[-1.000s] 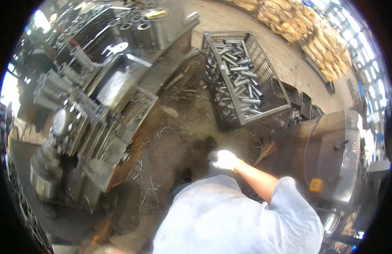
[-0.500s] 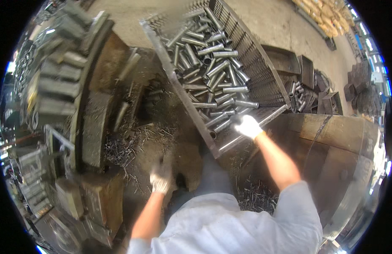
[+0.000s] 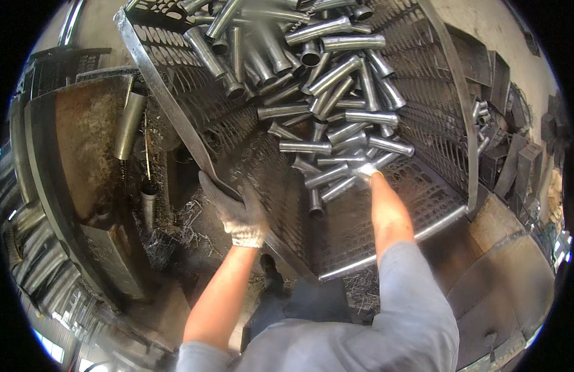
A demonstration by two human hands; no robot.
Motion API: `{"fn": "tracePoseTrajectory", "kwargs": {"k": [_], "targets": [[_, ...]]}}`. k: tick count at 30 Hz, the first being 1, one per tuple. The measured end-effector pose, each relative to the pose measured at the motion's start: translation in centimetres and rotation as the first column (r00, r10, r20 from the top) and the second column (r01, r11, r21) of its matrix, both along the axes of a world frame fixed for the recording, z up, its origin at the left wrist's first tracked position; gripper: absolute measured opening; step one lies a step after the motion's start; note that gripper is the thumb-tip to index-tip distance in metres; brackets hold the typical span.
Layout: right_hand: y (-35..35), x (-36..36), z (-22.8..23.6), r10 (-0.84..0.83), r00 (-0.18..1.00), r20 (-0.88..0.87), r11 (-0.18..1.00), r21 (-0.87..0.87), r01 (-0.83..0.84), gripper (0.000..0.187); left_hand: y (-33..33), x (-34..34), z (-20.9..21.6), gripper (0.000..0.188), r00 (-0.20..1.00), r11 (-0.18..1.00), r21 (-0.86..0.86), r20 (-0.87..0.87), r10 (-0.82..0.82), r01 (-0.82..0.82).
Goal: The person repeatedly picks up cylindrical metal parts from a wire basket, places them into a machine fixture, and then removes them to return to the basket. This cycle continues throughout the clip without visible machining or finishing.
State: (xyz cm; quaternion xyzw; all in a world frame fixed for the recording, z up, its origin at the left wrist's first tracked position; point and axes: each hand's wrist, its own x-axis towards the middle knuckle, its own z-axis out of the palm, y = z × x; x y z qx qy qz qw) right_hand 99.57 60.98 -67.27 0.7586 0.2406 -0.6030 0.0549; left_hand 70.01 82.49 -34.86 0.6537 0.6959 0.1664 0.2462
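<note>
My left hand (image 3: 242, 214), in a dark-stained white glove, is at the left rim of a perforated metal basket (image 3: 169, 102). Its thumb and fingers are spread apart, with the rim passing between them. Several shiny metal tubes (image 3: 305, 146) with flared ends lie heaped in the basket. My right hand (image 3: 364, 170), also gloved, reaches into the near end of the heap against the tube ends. Its fingers are blurred and partly hidden, so I cannot make out whether they grip a tube. The basket slopes down toward me, with its near bar (image 3: 395, 245) just before my body.
On the left stands a rusty metal panel (image 3: 82, 142) with two loose tubes (image 3: 131, 127) beside it. Metal shavings (image 3: 188, 226) litter the floor below. Dark metal boxes (image 3: 504, 161) and more small tubes (image 3: 481, 118) are past the basket's right side.
My left hand has risen from low beside the basket to its left rim. The basket looks larger and closer in view. My right hand has stayed at the near tubes.
</note>
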Motion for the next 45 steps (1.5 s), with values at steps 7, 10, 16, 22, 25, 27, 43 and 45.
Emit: {"fn": "tracePoseTrajectory", "kwargs": {"k": [7,10,16,22,25,27,43,45], "targets": [[5.5,-2.0,-3.0,0.046,0.99,-0.131,0.991,-0.119,-0.061,0.041,0.2,0.2,0.3,0.09,0.994,0.999,0.024,-0.101,-0.034,0.036],[7.3,-4.7,-1.9,0.101,0.987,-0.125,0.993,-0.054,-0.108,0.045,-0.1,-0.1,0.0,0.092,0.997,1.0,0.021,-0.078,-0.011,0.013],[10.0,-5.6,12.2,0.301,0.937,0.177,0.938,0.121,-0.325,0.048,0.8,0.9,0.2,0.099,0.998,0.999,0.021,-0.056,0.029,-0.027],[10.5,-7.1,37.5,0.024,0.848,0.529,0.834,0.458,-0.309,0.032,1.3,0.7,6.2,0.103,0.987,0.944,-0.326,0.133,0.092,-0.044],[8.7,-11.9,49.5,-0.185,0.754,0.63,0.45,0.737,-0.505,0.02,-2.3,-4.2,11.1,0.104,0.94,0.909,-0.413,0.329,0.092,0.056],[6.1,-16.4,56.0,-0.129,0.759,0.639,0.272,0.758,-0.592,0.019,-7.5,-8.3,15.2,0.098,0.584,0.726,-0.598,0.739,0.336,0.339],[-5.7,-62.7,74.0,0.756,0.598,-0.266,0.55,0.754,-0.36,0.064,-36.9,-52.5,37.2,0.05,0.119,0.892,-0.227,0.949,0.293,-0.391],[-5.5,-67.8,71.6,0.582,0.556,-0.593,0.795,0.56,-0.234,0.062,-38.7,-54.8,38.6,0.069,0.541,0.879,-0.055,0.77,0.339,-0.473]]}}
